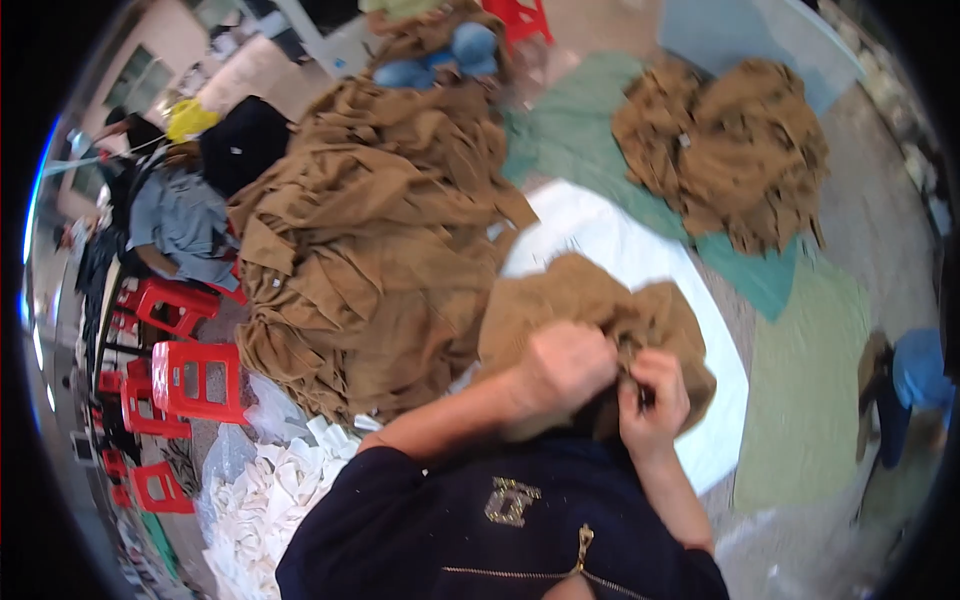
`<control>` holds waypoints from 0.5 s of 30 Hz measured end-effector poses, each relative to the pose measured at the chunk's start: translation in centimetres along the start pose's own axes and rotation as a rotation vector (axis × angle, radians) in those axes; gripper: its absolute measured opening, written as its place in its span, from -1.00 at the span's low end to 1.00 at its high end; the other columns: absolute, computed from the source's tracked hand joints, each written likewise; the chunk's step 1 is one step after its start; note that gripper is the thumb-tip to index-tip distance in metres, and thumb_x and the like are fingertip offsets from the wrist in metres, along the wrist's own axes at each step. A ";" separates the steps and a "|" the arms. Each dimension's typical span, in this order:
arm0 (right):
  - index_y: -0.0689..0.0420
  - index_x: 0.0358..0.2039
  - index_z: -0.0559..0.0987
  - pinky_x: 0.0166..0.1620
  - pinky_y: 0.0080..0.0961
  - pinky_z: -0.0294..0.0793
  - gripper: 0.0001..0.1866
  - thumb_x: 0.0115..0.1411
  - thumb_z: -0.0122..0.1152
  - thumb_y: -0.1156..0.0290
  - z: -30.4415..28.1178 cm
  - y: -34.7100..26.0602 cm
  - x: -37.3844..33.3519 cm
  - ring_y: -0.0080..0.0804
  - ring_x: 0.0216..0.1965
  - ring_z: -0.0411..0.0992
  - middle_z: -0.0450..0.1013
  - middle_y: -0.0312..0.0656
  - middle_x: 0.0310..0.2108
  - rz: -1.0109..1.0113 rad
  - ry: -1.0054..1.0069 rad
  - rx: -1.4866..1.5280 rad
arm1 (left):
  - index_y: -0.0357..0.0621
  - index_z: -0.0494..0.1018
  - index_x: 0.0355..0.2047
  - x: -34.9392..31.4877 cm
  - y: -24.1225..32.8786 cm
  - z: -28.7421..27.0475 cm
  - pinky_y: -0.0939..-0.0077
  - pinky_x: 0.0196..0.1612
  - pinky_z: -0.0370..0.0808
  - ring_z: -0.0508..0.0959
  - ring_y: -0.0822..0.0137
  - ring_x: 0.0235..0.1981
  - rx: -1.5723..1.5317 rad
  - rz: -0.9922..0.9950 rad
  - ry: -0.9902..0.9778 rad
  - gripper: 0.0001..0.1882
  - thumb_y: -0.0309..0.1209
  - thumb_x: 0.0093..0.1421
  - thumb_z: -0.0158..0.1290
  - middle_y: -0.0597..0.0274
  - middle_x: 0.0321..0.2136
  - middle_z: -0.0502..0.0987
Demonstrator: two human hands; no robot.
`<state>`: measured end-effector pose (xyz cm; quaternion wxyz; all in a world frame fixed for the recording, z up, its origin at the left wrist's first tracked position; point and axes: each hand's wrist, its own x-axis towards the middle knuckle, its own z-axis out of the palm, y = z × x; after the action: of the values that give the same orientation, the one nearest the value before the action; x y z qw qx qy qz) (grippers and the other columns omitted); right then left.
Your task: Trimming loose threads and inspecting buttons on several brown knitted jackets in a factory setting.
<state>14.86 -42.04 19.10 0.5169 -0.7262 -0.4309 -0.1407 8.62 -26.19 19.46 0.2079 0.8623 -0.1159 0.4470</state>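
A brown cloth garment (pixel 545 300) is spread over my lap, on top of a white sheet (pixel 715 370). Above its middle, my left hand (pixel 572 362) is closed in a fist on a bunched part of the fabric. Close beside it on the right, my right hand (pixel 655 392) pinches the same gathered cloth, thumb and fingers pressed together. Something small and dark shows between the right fingers, too blurred to name. Which part of the garment is gripped cannot be made out.
A big heap of brown garments (pixel 370 250) lies to the left, another brown pile (pixel 735 150) at the far right on green cloth (pixel 575 125). White scraps (pixel 270 510) lie at lower left near red stools (pixel 200 382). People sit ahead and at the left; someone in blue (pixel 922 365) is at right.
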 end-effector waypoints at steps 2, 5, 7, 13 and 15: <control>0.16 -0.33 0.50 -0.37 -0.33 0.54 -0.69 -0.12 0.23 0.74 0.0 0.0 1.0 -0.10 -0.33 0.52 0.49 -0.05 -0.30 -0.117 0.018 -0.060 | -0.24 0.45 -0.38 -0.8 0.3 0.1 0.33 -0.55 0.36 0.40 0.18 -0.61 -0.145 -0.241 -0.032 -0.84 -0.63 -0.04 0.10 0.18 -0.61 0.32; 0.20 -0.34 0.53 -0.44 -0.50 0.48 -0.67 -0.17 0.26 0.77 0.6 1.1 1.5 -0.27 -0.39 0.48 0.43 -0.11 -0.27 -0.202 0.076 -0.037 | -0.29 0.49 -0.20 0.1 1.3 -0.8 0.63 -0.23 0.38 0.44 0.50 -0.30 -0.963 -0.983 -0.114 -0.76 -0.63 0.07 0.11 0.30 -0.36 0.41; 0.23 -0.34 0.55 -0.41 -0.53 0.46 -0.71 -0.13 0.29 0.75 0.6 0.9 0.6 -0.32 -0.35 0.47 0.40 -0.12 -0.24 -0.102 0.021 0.054 | -0.30 0.49 -0.16 0.0 0.5 -1.3 0.65 -0.17 0.38 0.43 0.54 -0.24 -0.832 -0.915 -0.268 -0.73 -0.63 0.08 0.11 0.34 -0.32 0.43; 0.25 -0.30 0.56 -0.34 -0.56 0.44 -0.81 0.02 0.25 0.67 -2.4 -0.3 1.4 -0.40 -0.44 0.43 0.41 -0.12 -0.23 0.193 -0.241 0.338 | -0.28 0.51 -0.17 -1.6 0.6 -0.4 0.66 -0.02 0.35 0.45 0.54 -0.16 -1.194 -1.143 -0.079 -0.78 -0.66 0.19 -0.02 0.35 -0.21 0.48; 0.22 -0.28 0.52 -0.36 -0.51 0.44 -0.83 0.08 0.25 0.54 -3.1 -0.3 1.6 -0.36 -0.45 0.43 0.38 -0.12 -0.30 0.271 -0.271 0.138 | -0.28 0.51 -0.17 -1.5 1.1 -0.4 0.66 -0.02 0.35 0.44 0.54 -0.16 -1.179 -1.126 -0.069 -0.78 -0.66 0.19 -0.03 0.35 -0.23 0.47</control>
<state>16.35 -43.97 21.67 0.5167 -0.7528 -0.4035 0.0589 7.09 -27.01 18.72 0.8172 0.5536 0.1123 0.1143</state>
